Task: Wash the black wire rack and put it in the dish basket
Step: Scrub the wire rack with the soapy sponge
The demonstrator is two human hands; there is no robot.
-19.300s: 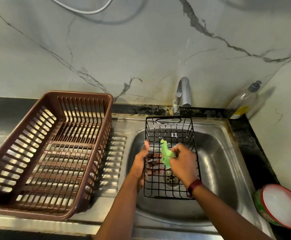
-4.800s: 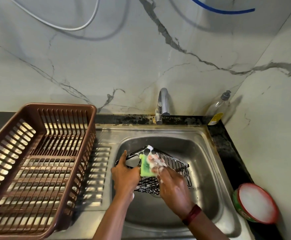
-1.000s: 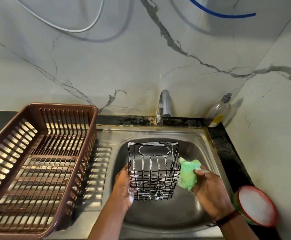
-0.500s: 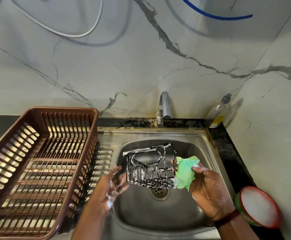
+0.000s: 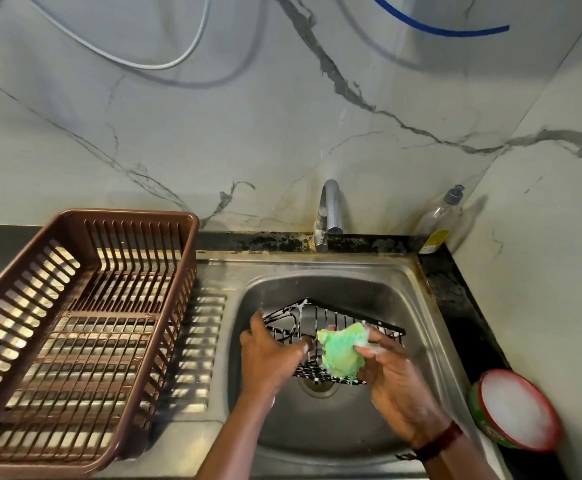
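Observation:
The black wire rack (image 5: 338, 315), streaked with white suds, is tilted over the steel sink (image 5: 417, 282) above the drain. My left hand (image 5: 269, 355) grips its left side, fingers curled through the wires. My right hand (image 5: 391, 375) holds a soapy green sponge (image 5: 341, 351) against the rack's front. The brown plastic dish basket (image 5: 85, 327) stands on the drainboard to the left with nothing in it.
A chrome tap (image 5: 329, 213) rises behind the sink, with no water running. A clear soap bottle (image 5: 438, 220) stands at the back right corner. A red-rimmed tub of white paste (image 5: 514, 408) sits on the dark counter at the right.
My left hand, which had let go of the rack half a second ago, grips it again. The rack has turned and tilted, and the sponge has moved onto its front.

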